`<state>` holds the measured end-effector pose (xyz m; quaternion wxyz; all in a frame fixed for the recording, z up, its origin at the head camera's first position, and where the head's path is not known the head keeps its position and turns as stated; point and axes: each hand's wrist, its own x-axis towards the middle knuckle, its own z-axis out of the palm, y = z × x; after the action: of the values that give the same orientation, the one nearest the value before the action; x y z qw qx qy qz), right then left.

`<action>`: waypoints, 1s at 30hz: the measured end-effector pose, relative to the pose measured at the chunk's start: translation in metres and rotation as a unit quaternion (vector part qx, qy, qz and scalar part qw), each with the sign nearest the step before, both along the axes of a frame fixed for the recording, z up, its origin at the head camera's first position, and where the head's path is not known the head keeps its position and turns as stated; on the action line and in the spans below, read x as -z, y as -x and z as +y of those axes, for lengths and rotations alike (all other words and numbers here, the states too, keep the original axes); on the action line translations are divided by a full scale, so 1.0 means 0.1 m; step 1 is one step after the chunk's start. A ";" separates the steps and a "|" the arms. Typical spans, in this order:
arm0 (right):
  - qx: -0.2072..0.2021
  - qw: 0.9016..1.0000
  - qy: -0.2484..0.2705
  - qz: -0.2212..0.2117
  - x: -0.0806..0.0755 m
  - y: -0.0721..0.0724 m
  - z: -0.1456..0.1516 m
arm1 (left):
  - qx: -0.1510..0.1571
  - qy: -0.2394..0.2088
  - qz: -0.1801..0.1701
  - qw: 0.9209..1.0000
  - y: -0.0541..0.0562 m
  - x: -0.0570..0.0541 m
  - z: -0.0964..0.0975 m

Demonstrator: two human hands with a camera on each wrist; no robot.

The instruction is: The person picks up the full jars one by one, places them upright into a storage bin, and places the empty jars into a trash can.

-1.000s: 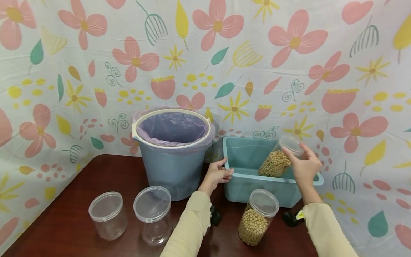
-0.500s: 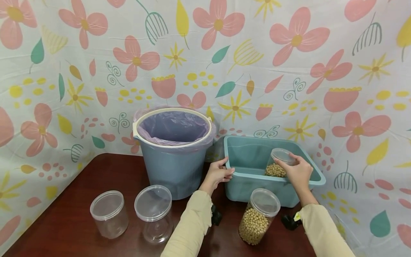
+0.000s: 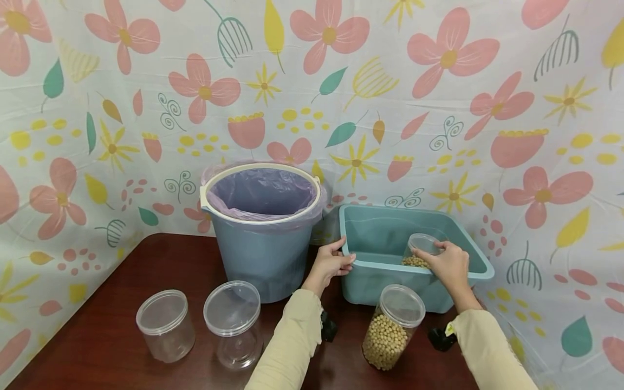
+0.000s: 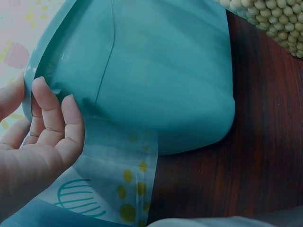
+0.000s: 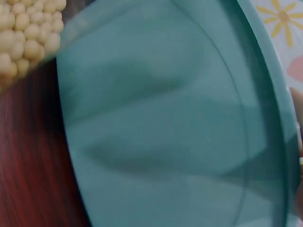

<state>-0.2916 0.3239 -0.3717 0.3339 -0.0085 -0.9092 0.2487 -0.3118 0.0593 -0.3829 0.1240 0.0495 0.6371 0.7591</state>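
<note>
A teal plastic bin (image 3: 390, 284) stands at the right of the table. My left hand (image 3: 330, 266) pinches its left rim, thumb and fingers on either side, as the left wrist view shows on the bin wall (image 4: 165, 71). Inside the bin, my right hand (image 3: 449, 265) grips the top of a clear lidded jar (image 3: 422, 244) of pale round beans. The bin's front wall hides the jar's lower part. In front of the bin stands another lidded jar (image 3: 386, 338), partly filled with the same beans; its beans (image 5: 28, 35) show in the right wrist view.
Left of the bin is a blue bucket (image 3: 263, 260) lined with a purple bag. Two clear lidded jars, one shorter (image 3: 168, 338) and one taller (image 3: 239, 344), stand at the front left of the dark wooden table (image 3: 112, 303). A flowered sheet (image 3: 312, 97) hangs behind.
My right hand has lowered the bean jar from a tilted position at the bin's right side down into the bin, moving slightly left. The left hand stays on the rim.
</note>
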 end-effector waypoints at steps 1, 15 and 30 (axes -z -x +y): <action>0.002 1.000 -0.008 -0.025 -0.03 -0.01 0.00 | 0.000 0.000 0.000 1.000 0.00 0.00 0.00; -0.041 0.991 -0.044 -0.117 -0.17 -0.23 0.05 | -0.001 -0.008 0.004 1.000 0.00 0.03 -0.06; -0.102 0.990 0.021 0.097 0.00 -0.51 -0.15 | 0.006 -0.002 0.010 1.000 -0.02 0.01 -0.01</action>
<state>-0.2405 0.3093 -0.3722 0.3927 0.1013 -0.8634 0.3002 -0.3099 0.0578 -0.3836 0.1222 0.0614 0.6364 0.7591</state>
